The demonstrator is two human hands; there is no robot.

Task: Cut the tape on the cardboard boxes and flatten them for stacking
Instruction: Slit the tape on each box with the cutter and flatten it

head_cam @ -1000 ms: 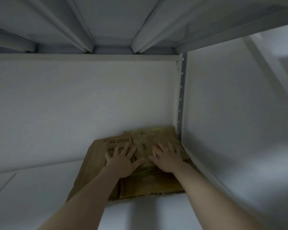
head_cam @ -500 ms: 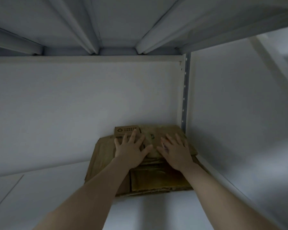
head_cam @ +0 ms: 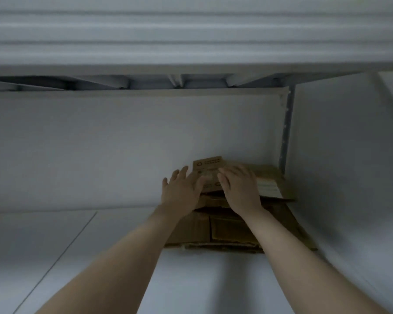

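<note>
With fingers straight and flat, the left hand (head_cam: 182, 191) and right hand (head_cam: 241, 189) press the flattened cardboard boxes (head_cam: 233, 230) into the rear right corner of the shelf (head_cam: 95, 250); even downward palm pressure should keep the stack square.

White shelf board (head_cam: 100, 257), pale back wall (head_cam: 123, 150), perforated grey upright (head_cam: 286, 132) at rear right, upper shelf (head_cam: 191, 41) overhead

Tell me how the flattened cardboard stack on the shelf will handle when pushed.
Probably slides easily: the flattened cardboard stack lies flat on a smooth shelf. Its loose sheets, already offset, will likely shift apart. Likely light and bendy, being thin sheets.
</note>
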